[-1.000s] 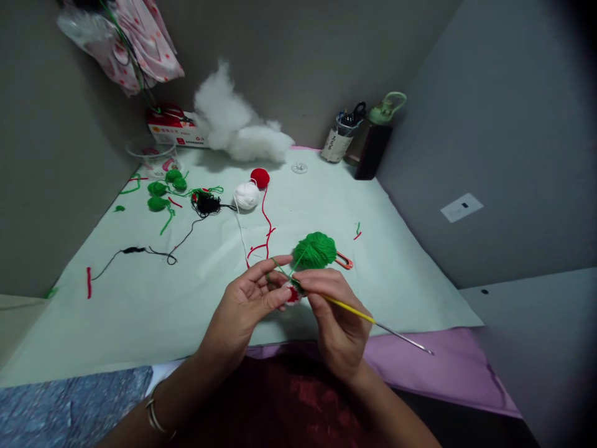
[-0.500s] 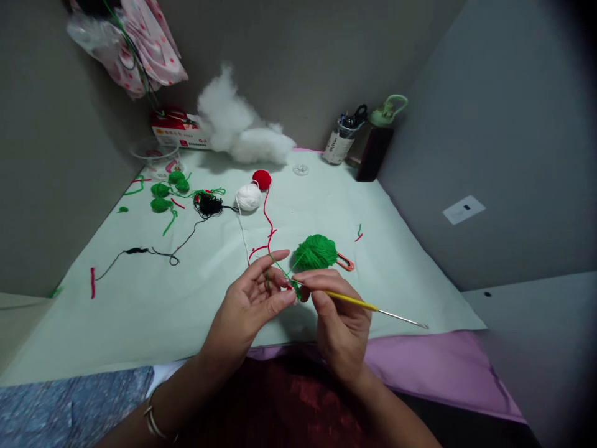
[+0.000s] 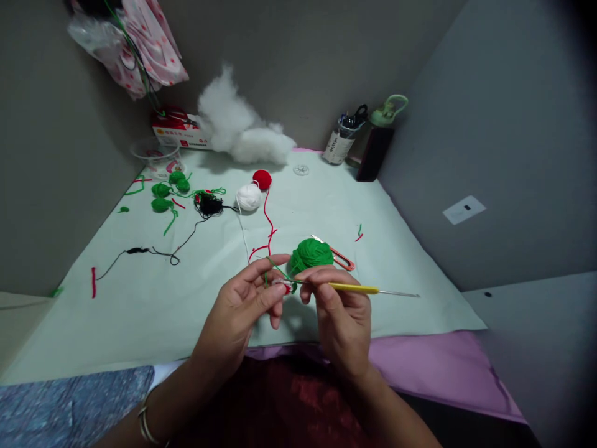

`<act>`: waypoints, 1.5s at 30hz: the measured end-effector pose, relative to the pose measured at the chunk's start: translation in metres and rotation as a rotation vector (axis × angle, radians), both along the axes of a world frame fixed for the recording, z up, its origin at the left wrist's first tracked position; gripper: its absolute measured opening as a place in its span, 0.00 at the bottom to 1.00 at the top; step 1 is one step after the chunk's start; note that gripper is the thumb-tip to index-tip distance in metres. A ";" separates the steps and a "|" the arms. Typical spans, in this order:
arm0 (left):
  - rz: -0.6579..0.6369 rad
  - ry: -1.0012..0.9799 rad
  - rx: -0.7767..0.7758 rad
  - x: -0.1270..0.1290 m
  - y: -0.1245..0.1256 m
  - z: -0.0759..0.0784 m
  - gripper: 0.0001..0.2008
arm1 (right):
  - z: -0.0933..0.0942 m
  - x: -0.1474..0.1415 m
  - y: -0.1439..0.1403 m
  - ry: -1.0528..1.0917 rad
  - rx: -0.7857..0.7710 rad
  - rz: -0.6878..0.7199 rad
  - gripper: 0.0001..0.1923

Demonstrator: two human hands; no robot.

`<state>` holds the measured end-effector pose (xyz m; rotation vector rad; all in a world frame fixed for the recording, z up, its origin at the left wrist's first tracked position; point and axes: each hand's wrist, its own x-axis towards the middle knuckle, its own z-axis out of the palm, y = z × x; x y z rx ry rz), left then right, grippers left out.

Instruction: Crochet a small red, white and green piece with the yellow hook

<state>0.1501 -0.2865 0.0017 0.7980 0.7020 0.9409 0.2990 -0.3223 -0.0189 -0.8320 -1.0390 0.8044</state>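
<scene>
Between thumb and fingers, my left hand (image 3: 252, 295) pinches a small crochet piece (image 3: 289, 287) in red, white and green. Green yarn runs over its raised index finger. My right hand (image 3: 338, 308) is closed around the yellow grip of a crochet hook (image 3: 354, 288), held nearly level. One end of the hook reaches the crochet piece; the other sticks out to the right. Just beyond my hands lies a ball of green yarn (image 3: 311, 256), with orange-handled thread snips (image 3: 344, 259) partly under its right side. Fingers hide much of the crochet piece.
White yarn (image 3: 249, 197) and red yarn (image 3: 262, 180) balls lie mid-table. Black yarn (image 3: 209, 204) and small green balls (image 3: 161, 205) are at left. White stuffing (image 3: 242, 134), a plastic tub (image 3: 158, 158), a pen cup (image 3: 339, 143) and a bottle (image 3: 374, 146) stand along the back.
The green yarn ball has shifted slightly left and down, showing more of the snips. The crochet piece has turned in my left hand, and the hook has swung closer to level.
</scene>
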 end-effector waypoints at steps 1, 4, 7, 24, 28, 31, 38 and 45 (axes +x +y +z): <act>-0.001 0.001 0.001 0.000 0.000 0.000 0.16 | 0.001 0.000 0.001 0.014 -0.001 0.001 0.07; -0.003 0.005 0.018 0.000 0.001 -0.001 0.15 | 0.004 0.000 0.004 0.069 -0.016 0.017 0.06; -0.006 0.006 0.018 0.000 0.002 -0.001 0.15 | 0.007 0.001 0.006 0.108 -0.039 0.069 0.07; 0.035 0.054 0.073 0.001 -0.002 -0.006 0.13 | 0.006 0.013 -0.012 -0.436 0.131 -0.023 0.14; 0.076 0.095 0.115 0.000 -0.003 -0.007 0.13 | 0.007 0.014 -0.015 -0.613 0.186 -0.061 0.14; 0.100 0.104 0.120 0.000 -0.003 -0.007 0.13 | 0.008 0.015 -0.014 -0.596 0.188 -0.035 0.14; 0.094 0.099 0.123 0.000 -0.003 -0.009 0.12 | 0.009 0.016 -0.012 -0.604 0.188 -0.029 0.15; 0.092 0.115 0.139 0.006 0.000 -0.008 0.17 | 0.010 0.014 -0.014 -0.901 0.288 -0.157 0.16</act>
